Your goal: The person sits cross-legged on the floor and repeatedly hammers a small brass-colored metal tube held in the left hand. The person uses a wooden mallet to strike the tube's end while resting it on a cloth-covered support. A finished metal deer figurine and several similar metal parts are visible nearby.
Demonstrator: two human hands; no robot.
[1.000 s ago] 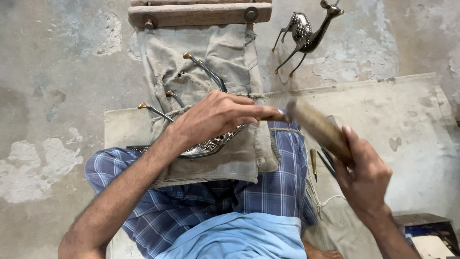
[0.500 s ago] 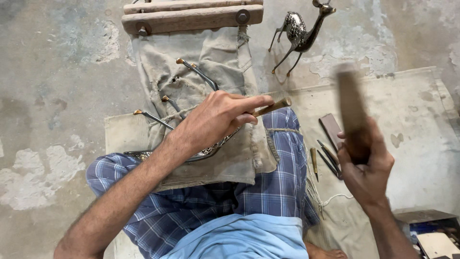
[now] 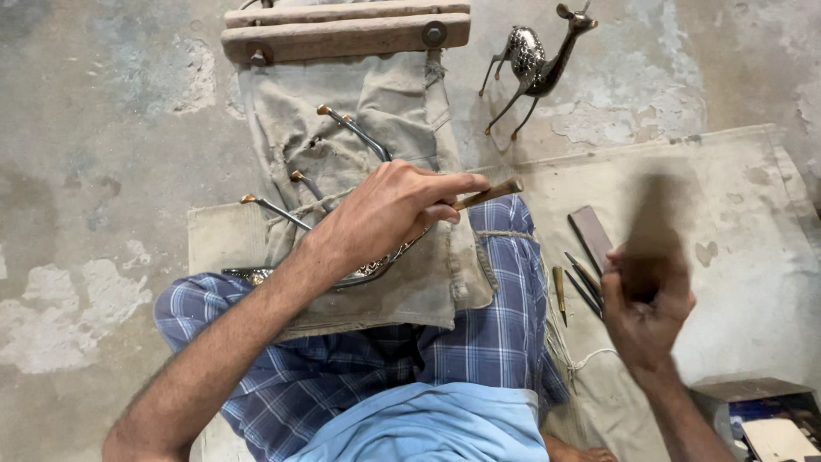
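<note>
Brass-tipped work: the silvery metal piece with curved, brass-tipped prongs (image 3: 329, 214) lies on a grey canvas apron (image 3: 376, 171) across the person's lap, partly hidden under the left hand.
Left hand: the left hand (image 3: 389, 218) is closed around a thin wooden-handled punch (image 3: 487, 193), its tip pressed down toward the metal piece.
Step in hand: judged a chasing or engraving stroke, punch set and mallet raised.
Right hand: the right hand (image 3: 646, 312) grips a dark mallet (image 3: 654, 222), blurred with motion, so its exact shape is hard to tell.
Next move: it calls for a square blow on the punch's end, clear of the left fingers.
Around: a wooden clamp bar (image 3: 342, 30) above; an ornate metal deer figure (image 3: 534, 64) on the floor; spare slim chisels (image 3: 581, 278) on a pale cloth mat (image 3: 753, 214) near the right hand.
In the way: nothing between mallet and punch.
</note>
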